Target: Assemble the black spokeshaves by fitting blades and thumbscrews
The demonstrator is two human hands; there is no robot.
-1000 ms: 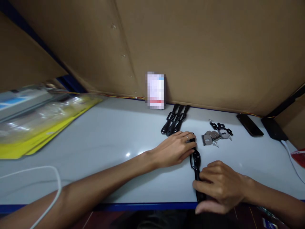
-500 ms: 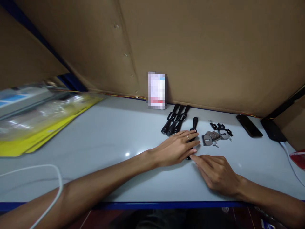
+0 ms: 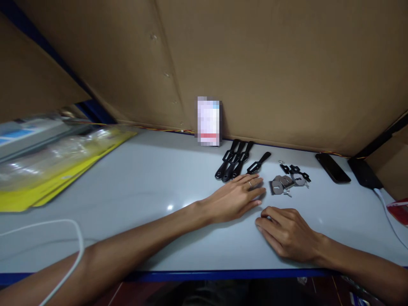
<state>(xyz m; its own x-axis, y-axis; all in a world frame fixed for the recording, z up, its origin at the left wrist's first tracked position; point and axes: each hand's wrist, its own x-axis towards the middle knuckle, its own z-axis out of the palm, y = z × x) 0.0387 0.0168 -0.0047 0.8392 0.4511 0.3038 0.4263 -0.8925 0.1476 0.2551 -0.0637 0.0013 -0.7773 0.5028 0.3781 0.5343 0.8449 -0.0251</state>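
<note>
My left hand [image 3: 240,195] lies palm down with fingers stretched out and slightly apart. It covers the lower part of a black spokeshave body [image 3: 264,157], whose upper handle and slotted middle show beyond the fingers. Just left of it, several like black spokeshave bodies [image 3: 235,159] lie side by side. My right hand [image 3: 288,233] rests on the table nearer to me, its fingers curled in, with nothing seen in them. Beyond it are several slotted metal blades [image 3: 277,187], small black clamp plates [image 3: 295,169] and small screws [image 3: 287,194].
A dark phone [image 3: 333,168] and a black power bank-like block [image 3: 365,174] with a white cable lie at right. A blurred white card [image 3: 208,123] stands against the cardboard wall [image 3: 270,76]. Yellow sheets under clear plastic [image 3: 66,170] lie at left. A white cable [image 3: 76,238] crosses my left forearm.
The spokeshave body under my left hand has turned, its far end swinging right. My right hand has drawn back from its near end and curled its fingers. My left hand has barely moved.
</note>
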